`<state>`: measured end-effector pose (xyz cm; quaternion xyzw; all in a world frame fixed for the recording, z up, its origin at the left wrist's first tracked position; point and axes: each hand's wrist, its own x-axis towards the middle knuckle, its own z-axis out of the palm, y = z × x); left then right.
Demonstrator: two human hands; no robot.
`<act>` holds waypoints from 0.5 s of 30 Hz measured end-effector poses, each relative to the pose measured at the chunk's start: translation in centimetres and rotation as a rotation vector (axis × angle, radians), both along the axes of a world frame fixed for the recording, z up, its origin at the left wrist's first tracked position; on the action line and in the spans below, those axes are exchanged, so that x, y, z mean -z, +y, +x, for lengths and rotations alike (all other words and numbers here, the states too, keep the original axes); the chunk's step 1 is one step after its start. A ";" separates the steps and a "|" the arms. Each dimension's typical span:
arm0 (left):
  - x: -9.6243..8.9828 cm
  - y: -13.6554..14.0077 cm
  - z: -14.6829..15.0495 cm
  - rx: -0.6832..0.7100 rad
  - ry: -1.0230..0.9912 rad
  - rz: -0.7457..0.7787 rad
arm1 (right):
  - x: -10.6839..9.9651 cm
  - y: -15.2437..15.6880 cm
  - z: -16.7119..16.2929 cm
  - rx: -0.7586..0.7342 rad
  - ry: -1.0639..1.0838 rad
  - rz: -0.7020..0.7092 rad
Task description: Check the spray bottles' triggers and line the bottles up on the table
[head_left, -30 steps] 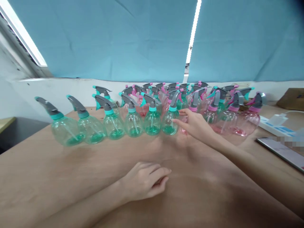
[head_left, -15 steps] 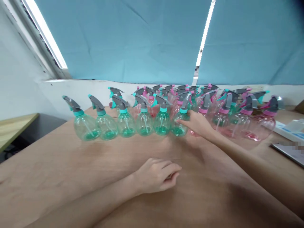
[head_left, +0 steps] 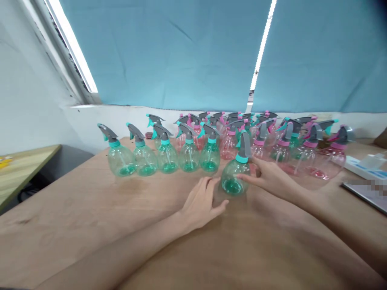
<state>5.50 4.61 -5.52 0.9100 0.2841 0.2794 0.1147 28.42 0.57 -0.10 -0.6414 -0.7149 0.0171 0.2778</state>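
A clear green spray bottle [head_left: 234, 177] with a teal collar and grey trigger head is tilted slightly, in front of the row. My right hand [head_left: 267, 175] grips it from the right side, thumb on its near face and the other fingers partly hidden behind. To its lower left, my left hand [head_left: 204, 203] is open, thumb apart from the fingers, with its fingertips close to the bottle's left side. Whether they touch it I cannot tell. Several green spray bottles [head_left: 189, 156] stand upright in a front row to the left.
Pink spray bottles [head_left: 328, 159] stand on the right, with more pink and green ones crowded behind. A dark-edged flat device [head_left: 365, 193] and a white-and-blue tray [head_left: 363, 167] lie at the right of the wooden table [head_left: 75, 217]. Another wooden surface [head_left: 33, 169] is at far left.
My right hand has pulled the green spray bottle out of the front row, toward me. My left hand has risen toward it and its curled fingers have opened. The view has shifted slightly.
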 end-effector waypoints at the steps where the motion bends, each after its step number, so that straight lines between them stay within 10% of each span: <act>1: -0.1 0.0 0.0 0.006 -0.005 -0.011 | -0.1 -0.6 -0.2 -0.030 0.016 -0.013; 15: -1.1 -1.0 0.4 0.161 -0.052 -0.134 | -1.4 -2.4 0.6 -0.454 0.172 -0.239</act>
